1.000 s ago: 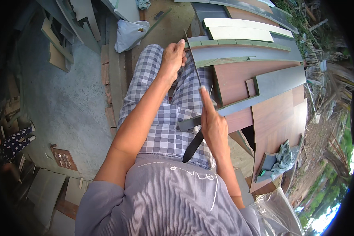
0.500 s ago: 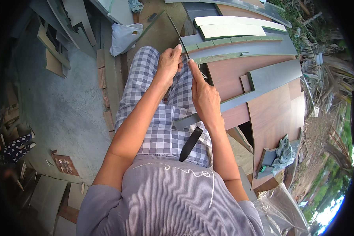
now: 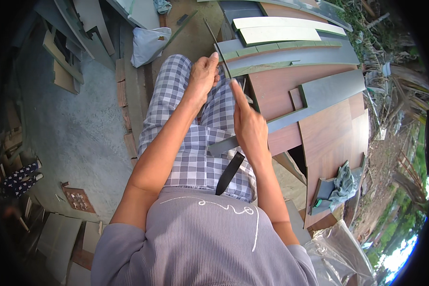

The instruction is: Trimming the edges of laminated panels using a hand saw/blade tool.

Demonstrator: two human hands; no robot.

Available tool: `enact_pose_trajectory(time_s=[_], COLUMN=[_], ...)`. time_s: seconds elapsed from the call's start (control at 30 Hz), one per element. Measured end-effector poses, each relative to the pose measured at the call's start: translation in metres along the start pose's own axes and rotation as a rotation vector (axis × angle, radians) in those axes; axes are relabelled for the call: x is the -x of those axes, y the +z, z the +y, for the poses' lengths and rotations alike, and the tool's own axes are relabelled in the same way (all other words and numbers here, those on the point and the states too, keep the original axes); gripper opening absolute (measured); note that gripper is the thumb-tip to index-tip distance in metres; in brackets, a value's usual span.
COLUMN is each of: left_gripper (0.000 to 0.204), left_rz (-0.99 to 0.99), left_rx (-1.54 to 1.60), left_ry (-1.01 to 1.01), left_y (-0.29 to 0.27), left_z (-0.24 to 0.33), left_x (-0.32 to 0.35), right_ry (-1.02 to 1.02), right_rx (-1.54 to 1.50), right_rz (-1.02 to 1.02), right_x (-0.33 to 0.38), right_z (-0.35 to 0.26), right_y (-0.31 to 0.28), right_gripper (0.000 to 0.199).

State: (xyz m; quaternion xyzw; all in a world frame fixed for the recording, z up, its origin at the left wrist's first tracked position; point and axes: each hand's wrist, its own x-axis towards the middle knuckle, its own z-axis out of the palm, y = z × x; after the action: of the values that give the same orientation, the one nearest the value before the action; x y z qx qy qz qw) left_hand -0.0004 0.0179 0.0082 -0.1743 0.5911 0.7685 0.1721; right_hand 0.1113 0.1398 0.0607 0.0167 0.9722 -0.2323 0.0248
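An outdoor work yard: a grey concrete floor [image 3: 76,138] on the left, brown boards [image 3: 329,138] stacked on the right, brush beyond them.

Nearest the camera, the person sits in a grey shirt and checked trousers [image 3: 195,152]. A black handle [image 3: 229,173] lies on the lap, just below the right wrist; a grey strip [image 3: 291,117] runs from the lap up and right across the boards.

The right hand [image 3: 249,128] is over the lap at the boards' left edge, most fingers curled and the forefinger stretched straight up toward a thin blade [image 3: 218,45]; whether it has hold of anything cannot be told. The left hand [image 3: 202,78], a little farther out above the knee, is closed with the thumb up, pinching the blade's lower part. The blade rises slanting up and left from between the two hands, its tip over the ground beyond the knees.

To the right of the boards' near end lie a grey cloth [image 3: 343,183] and a clear plastic sheet [image 3: 338,252]. Farther out, pale planks [image 3: 281,29] top the stack, and a white bag [image 3: 148,44] lies left of the knees.
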Motion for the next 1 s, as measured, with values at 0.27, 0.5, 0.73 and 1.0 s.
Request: enact_pose_trajectory(time_s=[0.27,0.5,0.73,1.0], left_gripper=[0.041,0.041,0.041,0.038], left_rz=[0.019,0.031,-0.009,-0.033], left_rx=[0.025,0.021,0.053,0.036], left_ry=[-0.033,-0.021,-0.008,-0.012], left_y=[-0.003,-0.008,-0.003,0.0], left_z=[-0.003,0.002,0.001,-0.003], left_x=[-0.004,-0.006,0.0,0.0], right_ry=[-0.015,-0.035,-0.034,-0.028], right_rx=[-0.021,-0.087,-0.002,-0.04], right_rz=[0.01,0.017,0.043,0.045], right_x=[-0.005,0.067,-0.008,-0.01], right_z=[-0.001,0.009,0.001,-0.002], right_y=[0.0,-0.019,0.005,0.001], right_gripper=[0.06,0.065,0.054,0.05])
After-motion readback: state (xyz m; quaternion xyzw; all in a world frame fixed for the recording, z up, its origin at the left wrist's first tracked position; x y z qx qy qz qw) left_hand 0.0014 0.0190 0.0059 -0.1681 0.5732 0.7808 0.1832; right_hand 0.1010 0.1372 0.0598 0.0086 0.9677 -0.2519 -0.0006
